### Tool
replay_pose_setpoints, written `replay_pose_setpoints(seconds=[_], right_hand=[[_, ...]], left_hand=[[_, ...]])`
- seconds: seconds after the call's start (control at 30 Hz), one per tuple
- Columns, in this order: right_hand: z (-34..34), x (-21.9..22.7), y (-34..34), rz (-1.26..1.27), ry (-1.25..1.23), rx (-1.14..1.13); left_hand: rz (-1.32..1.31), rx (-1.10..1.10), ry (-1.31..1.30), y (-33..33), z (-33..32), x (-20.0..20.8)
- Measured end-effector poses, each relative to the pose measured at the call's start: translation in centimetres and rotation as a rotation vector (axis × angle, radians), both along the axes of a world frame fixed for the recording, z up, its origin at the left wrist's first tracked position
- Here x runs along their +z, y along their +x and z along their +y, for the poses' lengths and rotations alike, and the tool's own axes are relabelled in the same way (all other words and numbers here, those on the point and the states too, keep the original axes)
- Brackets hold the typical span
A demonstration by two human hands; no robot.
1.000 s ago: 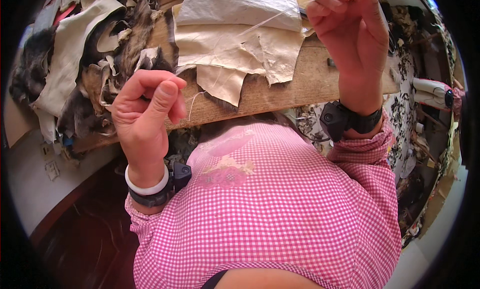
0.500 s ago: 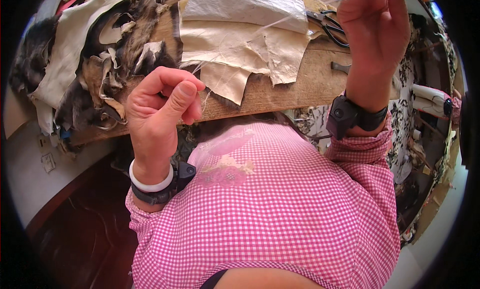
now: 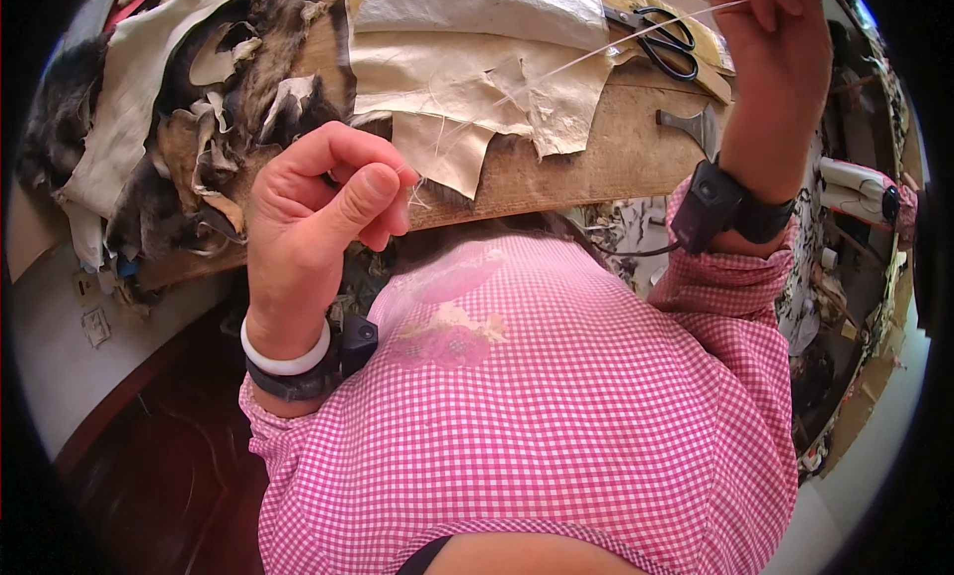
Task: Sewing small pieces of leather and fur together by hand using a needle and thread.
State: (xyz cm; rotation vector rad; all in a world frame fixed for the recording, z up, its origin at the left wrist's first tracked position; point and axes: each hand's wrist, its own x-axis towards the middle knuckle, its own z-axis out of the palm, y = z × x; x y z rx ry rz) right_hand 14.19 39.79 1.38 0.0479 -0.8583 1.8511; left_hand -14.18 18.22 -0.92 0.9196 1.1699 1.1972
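White thread (image 3: 596, 53), one, long axis slanting up rightward. Hands, two: left hand (image 3: 316, 202), grip pinched on thread; right hand (image 3: 780, 63), grip clamped on it, higher. Scissors (image 3: 632, 21), one pair.

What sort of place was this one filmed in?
Probably a fur or leather workshop: fur scraps are heaped at the left of the wooden board, beside pale hide pieces, and black-handled scissors lie nearby.

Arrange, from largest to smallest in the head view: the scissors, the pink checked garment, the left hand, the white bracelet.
1. Pink checked garment
2. Left hand
3. Scissors and white bracelet: too alike to rank
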Motion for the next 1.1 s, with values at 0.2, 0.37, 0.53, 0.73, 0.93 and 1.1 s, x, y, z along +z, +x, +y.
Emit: replay_pose_setpoints(seconds=[0.2,0.37,0.53,0.73,0.93,1.1], right_hand=[[1.0,0.6,3.9,-0.102,0.054,-0.226],[2.2,0.3,8.9,0.032,-0.239,-0.152],[3.0,-3.1,12.4,0.008,-0.288,-0.196],[3.6,-7.0,17.0,-0.040,-0.355,-0.323],[3.4,-10.0,22.5,-0.061,-0.434,-0.364],[2.6,-13.6,27.4,-0.109,-0.475,-0.504]], left_hand=[[0.048,-0.144,0.040,-1.6,-0.5,0.7],[-0.017,-0.127,-0.002,-2.2,-1.0,0.9],[-0.257,-0.181,-0.090,-2.6,-1.2,1.8],[-0.455,-0.272,-0.085,-2.7,-0.7,2.6],[-0.504,-0.282,-0.085,-2.6,-0.8,3.2],[-0.500,-0.220,-0.087,-2.5,-1.1,3.2]])
